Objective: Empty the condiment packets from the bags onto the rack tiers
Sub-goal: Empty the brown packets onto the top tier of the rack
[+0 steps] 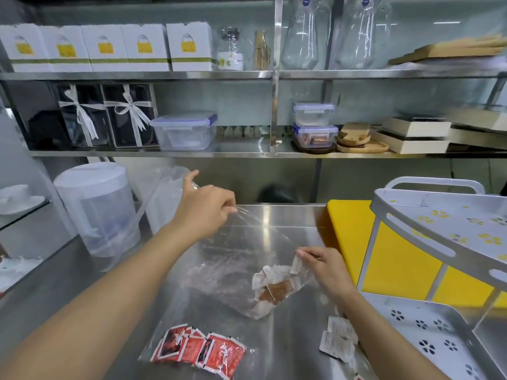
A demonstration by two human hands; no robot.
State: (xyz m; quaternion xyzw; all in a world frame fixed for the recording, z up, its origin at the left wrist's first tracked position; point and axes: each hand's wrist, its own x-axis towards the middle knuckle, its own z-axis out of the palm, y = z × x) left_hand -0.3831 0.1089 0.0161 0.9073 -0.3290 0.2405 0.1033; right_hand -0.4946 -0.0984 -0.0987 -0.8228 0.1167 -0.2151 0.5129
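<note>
A clear plastic bag (236, 259) is stretched above the steel counter (104, 303). My left hand (204, 212) pinches its upper edge, index finger pointing up. My right hand (326, 267) pinches the bag's lower right side, beside white and brown condiment packets (274, 289) bunched in its bottom. A second clear bag with red packets (200, 349) lies flat near the counter's front. Loose white packets (338, 341) lie on the counter under my right forearm. The grey rack stands at the right, with an upper tier (428, 215) and a lower tier (428, 338), both bare of packets.
A yellow cutting board (351, 237) leans behind the rack. A clear lidded jug (98, 209) stands at the left of the counter. Wall shelves above hold white boxes (109, 48), plastic containers (183, 131), glass carafes (301, 34) and wooden boards (359, 139).
</note>
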